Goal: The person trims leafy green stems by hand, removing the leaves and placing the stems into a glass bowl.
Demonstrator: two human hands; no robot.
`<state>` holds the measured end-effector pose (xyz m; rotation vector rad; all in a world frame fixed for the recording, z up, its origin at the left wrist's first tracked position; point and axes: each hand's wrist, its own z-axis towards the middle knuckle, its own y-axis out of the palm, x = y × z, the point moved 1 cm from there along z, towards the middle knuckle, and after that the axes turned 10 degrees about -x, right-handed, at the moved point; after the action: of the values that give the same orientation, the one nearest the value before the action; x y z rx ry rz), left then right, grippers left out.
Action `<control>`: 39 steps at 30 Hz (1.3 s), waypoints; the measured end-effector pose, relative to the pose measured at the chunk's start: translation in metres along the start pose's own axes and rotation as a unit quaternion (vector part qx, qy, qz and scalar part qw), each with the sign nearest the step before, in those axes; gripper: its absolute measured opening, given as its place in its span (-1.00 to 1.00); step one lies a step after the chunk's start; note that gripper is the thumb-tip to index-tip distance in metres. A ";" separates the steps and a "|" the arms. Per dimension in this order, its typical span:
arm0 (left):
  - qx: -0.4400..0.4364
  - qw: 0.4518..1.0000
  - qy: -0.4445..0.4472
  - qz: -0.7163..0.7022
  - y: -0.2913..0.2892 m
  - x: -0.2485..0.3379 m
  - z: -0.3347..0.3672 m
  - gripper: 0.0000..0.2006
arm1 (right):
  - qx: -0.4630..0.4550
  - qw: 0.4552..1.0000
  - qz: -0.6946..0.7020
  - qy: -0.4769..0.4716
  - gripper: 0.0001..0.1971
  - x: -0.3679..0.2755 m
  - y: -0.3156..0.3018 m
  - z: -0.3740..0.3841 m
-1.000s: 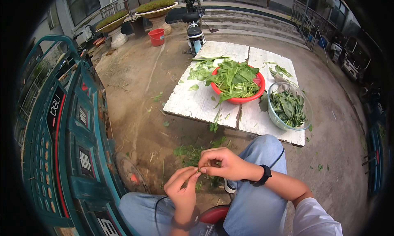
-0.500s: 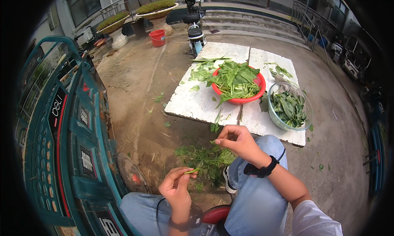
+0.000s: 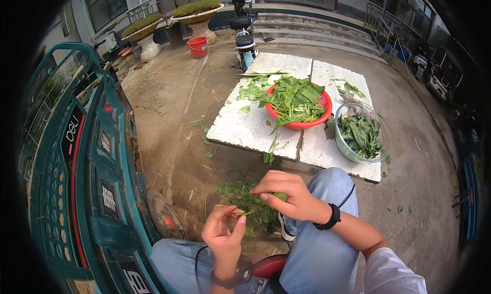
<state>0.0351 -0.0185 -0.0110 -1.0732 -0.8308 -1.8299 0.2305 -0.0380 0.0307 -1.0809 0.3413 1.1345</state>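
Note:
Between the thumb and fingers of my left hand is a short green stem. Close to its right, my right hand hovers with fingertips and thumb drawn together; whatever they may pinch is hidden. Below both hands, a heap of green stems and leaves lies on the ground. A red colander piled with green leaves and cut stems stands on the white board table. To its right, a clear bowl holds darker leaves.
Loose leaves and pale green scraps lie at the table's left. A teal cart stands close on my left. Farther back are a red bucket, a parked scooter and stone planters. My knees are just below the hands.
My right hand has come down and left, nearer the left hand. The green bit at its fingertips no longer shows. My left hand has shifted slightly right, still on the stem.

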 end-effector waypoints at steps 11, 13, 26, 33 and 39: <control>-0.034 0.964 0.060 0.256 0.007 0.007 0.004 -0.67 | -0.068 0.997 -0.020 -0.010 -0.87 -0.006 0.013 -0.002; -0.075 0.953 0.072 0.286 0.004 0.009 0.011 -0.75 | -0.065 0.996 0.039 0.036 -0.88 -0.005 0.013 -0.003; -0.110 0.960 0.025 0.255 -0.002 0.010 0.014 -0.86 | -0.077 0.962 0.227 0.134 -0.91 0.005 0.010 -0.005; -0.121 0.919 0.091 0.364 0.004 0.021 0.017 -0.87 | -0.121 0.982 0.115 0.084 -0.91 0.002 0.007 -0.005; -0.106 0.928 0.094 0.344 -0.002 0.019 0.014 -0.84 | -0.136 0.979 0.124 0.093 -0.89 -0.001 0.007 -0.001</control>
<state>0.0327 -0.0115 0.0117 -1.1175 -0.1012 -1.3971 0.2242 -0.0394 0.0267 -1.4199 0.4895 1.3315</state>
